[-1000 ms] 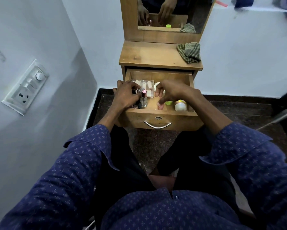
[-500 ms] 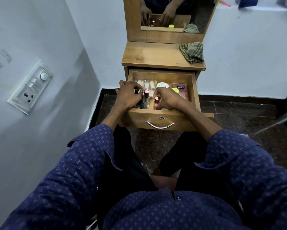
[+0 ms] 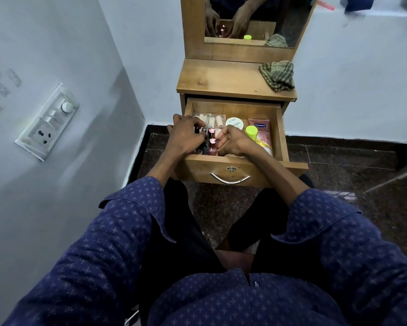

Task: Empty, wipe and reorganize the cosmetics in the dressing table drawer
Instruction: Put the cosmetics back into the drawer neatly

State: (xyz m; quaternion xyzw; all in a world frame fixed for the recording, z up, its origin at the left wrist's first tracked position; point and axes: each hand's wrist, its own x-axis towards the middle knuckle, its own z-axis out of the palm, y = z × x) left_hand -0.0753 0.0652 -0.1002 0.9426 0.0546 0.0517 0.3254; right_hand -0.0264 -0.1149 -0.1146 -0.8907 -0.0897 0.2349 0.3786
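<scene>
The wooden drawer (image 3: 282,137) of the dressing table stands pulled out. My left hand (image 3: 186,135) curls over a cluster of dark-capped bottles (image 3: 199,130) at the drawer's left front. My right hand (image 3: 236,142) pinches a small pink-capped bottle (image 3: 213,145), which stands upright just in front of a second pink-capped bottle (image 3: 212,131). Behind them lies a clear box of beige tubes (image 3: 215,118). A white round jar (image 3: 234,123), a lime-green cap (image 3: 251,131) and a pink tube (image 3: 263,134) fill the right side.
A crumpled checked cloth (image 3: 277,75) lies on the right of the wooden table top (image 3: 221,77). The mirror (image 3: 256,17) rises behind it. A wall with a switch panel (image 3: 48,121) stands close on the left. Dark stone floor (image 3: 352,161) lies to the right.
My right hand moved left across the drawer with the small pink-capped bottle and stood it beside the other one. My left hand stayed on the dark-capped bottles.
</scene>
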